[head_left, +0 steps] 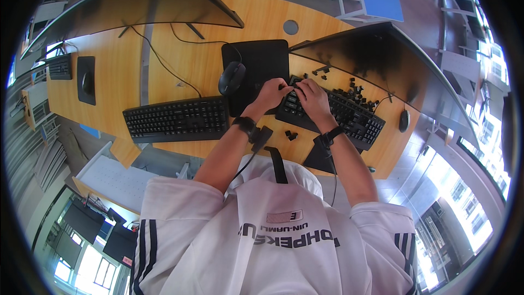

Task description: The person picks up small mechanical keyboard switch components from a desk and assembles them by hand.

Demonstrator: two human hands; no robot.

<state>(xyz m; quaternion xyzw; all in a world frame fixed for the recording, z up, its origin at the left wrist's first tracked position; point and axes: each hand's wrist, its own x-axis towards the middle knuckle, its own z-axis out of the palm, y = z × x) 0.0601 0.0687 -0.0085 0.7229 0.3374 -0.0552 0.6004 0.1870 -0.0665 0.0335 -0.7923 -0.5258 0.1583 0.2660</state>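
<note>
A black keyboard (349, 117) lies in front of me on the right part of the desk, and some of its keycaps have been pulled off. Both hands meet over its far left corner. My left hand (269, 97) is closed in a pinch at that corner; a small dark bit shows at its fingertips, too small to name. Beside it, my right hand (315, 101) has its fingers bent together and pressed down on the keys; whatever they hold is hidden. Loose black keycaps (357, 93) lie heaped behind the keyboard, and a few more keycaps (291, 135) lie in front of it.
A black mouse pad (255, 57) with a mouse (232, 78) lies left of my hands. Farther left is a second keyboard (177, 119). One monitor (376, 57) stands behind the keycaps, another monitor (158, 0) at the back left. A small mouse (404, 121) sits near the right desk edge.
</note>
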